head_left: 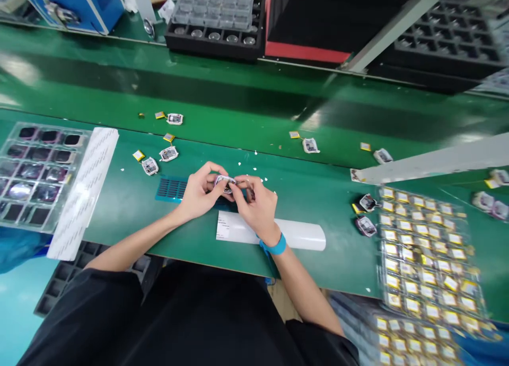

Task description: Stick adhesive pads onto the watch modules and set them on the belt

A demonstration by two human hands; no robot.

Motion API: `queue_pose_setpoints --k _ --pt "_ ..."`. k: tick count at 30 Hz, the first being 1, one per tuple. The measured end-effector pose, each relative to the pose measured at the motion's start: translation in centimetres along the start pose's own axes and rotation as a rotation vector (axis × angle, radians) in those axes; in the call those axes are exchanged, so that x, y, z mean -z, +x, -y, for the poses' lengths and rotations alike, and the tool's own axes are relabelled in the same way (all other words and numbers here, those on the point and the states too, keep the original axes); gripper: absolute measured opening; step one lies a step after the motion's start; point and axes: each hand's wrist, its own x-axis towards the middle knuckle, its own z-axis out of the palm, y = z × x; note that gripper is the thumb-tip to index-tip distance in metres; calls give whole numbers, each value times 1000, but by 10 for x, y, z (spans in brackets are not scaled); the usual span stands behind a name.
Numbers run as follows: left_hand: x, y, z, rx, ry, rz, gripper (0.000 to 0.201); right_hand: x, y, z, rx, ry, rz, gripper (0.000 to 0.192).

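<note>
Both my hands meet over the green bench (131,207). My left hand (199,192) and my right hand (256,207) pinch one small square part (225,181) between their fingertips. A blue band (274,246) circles my right wrist. Under my hands lie a blue sheet of small labels (172,189) and a white strip of paper (302,236). Two similar small parts (366,215) rest to the right of my right hand.
A clear tray of dark parts (34,172) and a white dotted sheet (85,188) lie at left. A clear tray of yellow-tagged pieces (427,249) sits at right. Loose parts (169,154) and yellow tags dot the conveyor (238,98). Black trays (217,29) stand behind.
</note>
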Motion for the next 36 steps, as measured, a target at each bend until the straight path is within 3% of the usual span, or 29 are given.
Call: queue_pose_setpoints --k 8,14,20,22,26,28,36 --pt "3 -9 0 -105 306 -49 10 -1 -3 -3 74 -149 72 8" --pt "1 -10 -6 -139 392 -79 7 -3 -6 -3 179 -280 27 7" --pt "1 -10 -10 -221 415 -102 8 2 -3 -3 278 -342 110 13" --pt "3 -10 -13 -160 364 -83 8 5 -1 -2 181 -262 143 12" --pt "7 -8 -21 -14 214 -27 14 8 3 1 -19 -7 88 7" --pt "9 -7 -23 16 201 18 13 9 5 1 2 69 100 1" --pt "13 0 -27 252 5 172 29 13 9 1 82 110 37 14"
